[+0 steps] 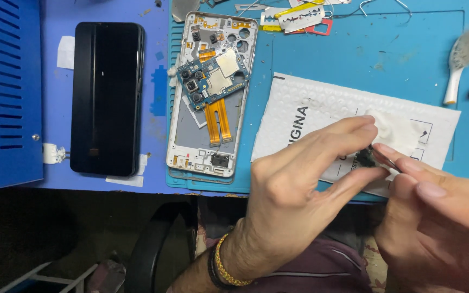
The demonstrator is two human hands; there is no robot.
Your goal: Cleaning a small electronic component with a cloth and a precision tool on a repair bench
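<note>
My left hand [299, 184] pinches a small dark part [363, 158] between thumb and forefinger, with a bit of white tissue [394, 130] beside it. My right hand [435, 217] meets it from the right, holding thin metal tweezers [385, 158] whose tip touches the part. Both hands hover over a white bubble envelope [310, 116] on the blue work mat [386, 59]. An opened phone frame [211, 92] with a circuit board and orange flex cables lies to the left.
A black phone screen [106, 97] lies further left, next to a blue metal box [6, 92]. A white brush [460, 62] sits at the right. Razor blades and small tools [299, 16] lie at the mat's top edge.
</note>
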